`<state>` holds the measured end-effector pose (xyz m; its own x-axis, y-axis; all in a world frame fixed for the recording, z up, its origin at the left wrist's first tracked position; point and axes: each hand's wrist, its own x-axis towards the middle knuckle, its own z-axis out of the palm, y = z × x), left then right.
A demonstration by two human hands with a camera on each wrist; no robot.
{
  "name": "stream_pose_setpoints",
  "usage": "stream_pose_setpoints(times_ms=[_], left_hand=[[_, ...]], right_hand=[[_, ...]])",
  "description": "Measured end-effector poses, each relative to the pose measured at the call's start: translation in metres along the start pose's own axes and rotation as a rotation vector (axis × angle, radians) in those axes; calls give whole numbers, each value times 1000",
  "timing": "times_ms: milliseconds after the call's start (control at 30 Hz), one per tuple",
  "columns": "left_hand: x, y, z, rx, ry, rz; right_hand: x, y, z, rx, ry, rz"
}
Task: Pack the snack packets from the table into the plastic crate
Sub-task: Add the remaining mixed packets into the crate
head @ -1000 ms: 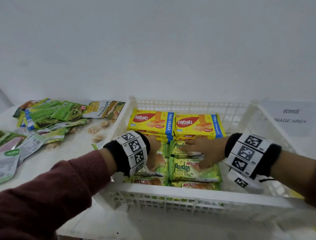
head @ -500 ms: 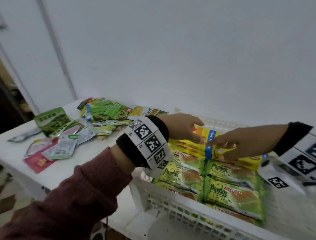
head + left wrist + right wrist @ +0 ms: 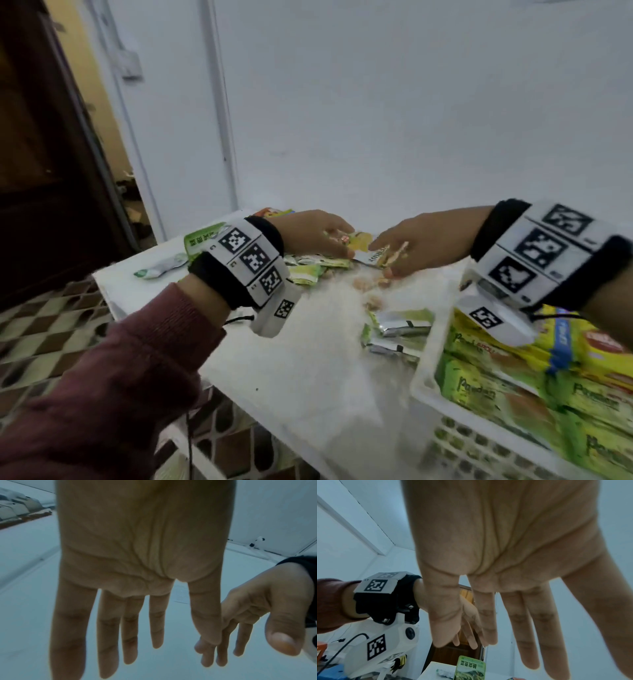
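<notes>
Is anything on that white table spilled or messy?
Yes. Loose brownish crumbs lie scattered on the bare table, just below the right hand and beside the heap of snack packets, apparently outside any wrapper.

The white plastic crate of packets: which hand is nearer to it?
Right. The right hand reaches out just beyond the white plastic crate's far corner; the left hand is further left, over the table's packets.

White table (image 3: 301, 359) and white crate (image 3: 431, 373) at 4 o'clock holding green and yellow packets (image 3: 507, 394), green-and-silver packets (image 3: 394, 329) at centre, maroon sleeve (image 3: 113, 387) at 8 o'clock, black-and-white checker-coded wristbands (image 3: 250, 260), brown-and-cream diamond floor (image 3: 44, 325) at 9 o'clock.
</notes>
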<state>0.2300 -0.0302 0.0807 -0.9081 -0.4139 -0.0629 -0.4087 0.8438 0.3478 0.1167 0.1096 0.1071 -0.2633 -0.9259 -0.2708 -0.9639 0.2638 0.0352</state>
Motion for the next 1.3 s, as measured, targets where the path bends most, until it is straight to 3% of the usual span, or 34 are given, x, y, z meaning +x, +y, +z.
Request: stream_pose_setpoints(times_ms=[267,533,667,800,900,1067,1300], left_hand=[[-12,-152,-26,-65,-47,-175],[2,-251,26,-37,-254,-380],[14,-267,54,-81,-332,-395],[23,-269,68,225,-248,-430],[27,-264,77,333,-216,-454],[36,-271,76,144,-207,-462],[44,-290,65,-96,-276,-474]], right_hand=[[122,-78,-17,-29,-45,68],[211,-95,27,100,-183,154],[241,-95,52,171,-176,140],[263,-94,72,187,-73,68],[286,-93,89,128,-56,-19],[314,-102,102,-27,-71,-168],[329,-99,101,-129,-31,-110]])
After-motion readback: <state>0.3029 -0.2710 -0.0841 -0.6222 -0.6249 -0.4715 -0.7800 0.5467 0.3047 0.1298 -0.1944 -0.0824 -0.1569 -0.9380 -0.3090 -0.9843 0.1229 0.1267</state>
